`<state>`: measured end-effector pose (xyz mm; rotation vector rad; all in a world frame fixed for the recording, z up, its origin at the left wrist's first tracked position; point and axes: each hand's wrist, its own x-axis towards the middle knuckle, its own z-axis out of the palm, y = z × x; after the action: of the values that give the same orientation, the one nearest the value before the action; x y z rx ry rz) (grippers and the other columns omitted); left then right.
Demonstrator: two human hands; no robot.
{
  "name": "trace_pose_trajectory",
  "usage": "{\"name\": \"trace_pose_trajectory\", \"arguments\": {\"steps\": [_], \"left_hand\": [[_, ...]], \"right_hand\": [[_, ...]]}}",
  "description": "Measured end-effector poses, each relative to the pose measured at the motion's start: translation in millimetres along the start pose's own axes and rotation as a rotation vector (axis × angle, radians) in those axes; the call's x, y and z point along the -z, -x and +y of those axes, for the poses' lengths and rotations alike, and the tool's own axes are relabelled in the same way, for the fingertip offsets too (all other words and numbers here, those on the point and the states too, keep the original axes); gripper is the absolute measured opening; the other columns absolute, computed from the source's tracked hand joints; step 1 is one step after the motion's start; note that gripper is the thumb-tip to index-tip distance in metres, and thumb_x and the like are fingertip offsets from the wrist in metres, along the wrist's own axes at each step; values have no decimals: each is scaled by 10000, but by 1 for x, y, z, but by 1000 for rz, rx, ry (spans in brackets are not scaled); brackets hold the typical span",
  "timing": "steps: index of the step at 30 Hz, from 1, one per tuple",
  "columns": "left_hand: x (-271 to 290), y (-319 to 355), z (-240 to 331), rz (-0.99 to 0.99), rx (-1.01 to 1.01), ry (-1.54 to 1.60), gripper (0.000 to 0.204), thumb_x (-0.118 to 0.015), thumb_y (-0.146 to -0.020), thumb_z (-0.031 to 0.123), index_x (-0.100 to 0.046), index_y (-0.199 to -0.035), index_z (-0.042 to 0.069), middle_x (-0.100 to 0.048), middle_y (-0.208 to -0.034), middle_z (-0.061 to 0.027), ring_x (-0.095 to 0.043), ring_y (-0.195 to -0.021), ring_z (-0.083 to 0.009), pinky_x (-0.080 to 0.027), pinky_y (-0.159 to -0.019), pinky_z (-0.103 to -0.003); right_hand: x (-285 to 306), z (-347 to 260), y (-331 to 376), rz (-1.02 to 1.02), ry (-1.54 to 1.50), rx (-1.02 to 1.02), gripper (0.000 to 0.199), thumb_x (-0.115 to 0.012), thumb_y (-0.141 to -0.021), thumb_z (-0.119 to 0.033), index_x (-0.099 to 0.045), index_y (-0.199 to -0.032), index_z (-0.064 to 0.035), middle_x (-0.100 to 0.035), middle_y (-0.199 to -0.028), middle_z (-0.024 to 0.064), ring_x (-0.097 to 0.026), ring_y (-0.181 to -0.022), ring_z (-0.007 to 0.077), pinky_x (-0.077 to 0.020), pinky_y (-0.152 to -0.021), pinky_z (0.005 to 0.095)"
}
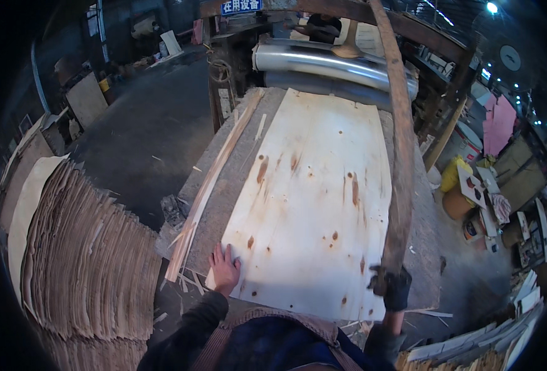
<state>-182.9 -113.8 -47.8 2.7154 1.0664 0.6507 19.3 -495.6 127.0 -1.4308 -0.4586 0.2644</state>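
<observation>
A pale wood veneer sheet [310,198] with brown knots lies lengthwise on a rough grey table [218,167]. Its far edge reaches the shiny metal roller [335,60]. My bare left hand [225,271] rests flat on the sheet's near left corner, fingers apart. In a dark glove, my right hand [391,287] is closed around the near end of a long, worn wooden pole [401,154]. This pole runs away from me over the sheet's right edge and up past the roller, hiding part of both.
Narrow wood strips [215,182] lie along the table's left side. A tall stack of veneer sheets [94,253] stands at left, with more veneer [478,346] at lower right. Beyond the roller is another person [323,28]. Buckets [459,201] and scraps crowd the right.
</observation>
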Motion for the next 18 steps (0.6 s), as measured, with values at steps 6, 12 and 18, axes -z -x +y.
{"name": "trace_pose_trajectory", "arguments": {"steps": [6, 12, 18], "left_hand": [[-3, 1, -2, 34, -30, -27, 539, -541, -793, 240, -415, -1274, 32, -325, -1343, -252, -305, -1246, -385, -215, -1022, -513], [-4, -1, -1, 3, -28, -59, 530, -521, -816, 247, -398, -1285, 33, -307, -1357, -251, -289, -1259, -382, -219, -1023, -507], [-2, 0, -2, -22, -32, -76, 530, -506, -826, 251, -387, -1297, 40, -290, -1370, -247, -270, -1278, -375, -195, -1038, -516]], "right_hand": [[60, -10, 145, 101, 393, -120, 444, -483, -847, -354, -611, -925, 64, -670, -799, 145, -629, -586, 198, -505, -529, 301], [77, 55, 175, 312, 363, -210, 411, -495, -863, -318, -596, -996, 58, -662, -786, 143, -611, -566, 205, -490, -508, 288], [149, 115, 118, 386, 13, -602, 395, -500, -889, -350, -606, -1023, 6, -655, -840, 123, -624, -687, 202, -511, -569, 326]]}}
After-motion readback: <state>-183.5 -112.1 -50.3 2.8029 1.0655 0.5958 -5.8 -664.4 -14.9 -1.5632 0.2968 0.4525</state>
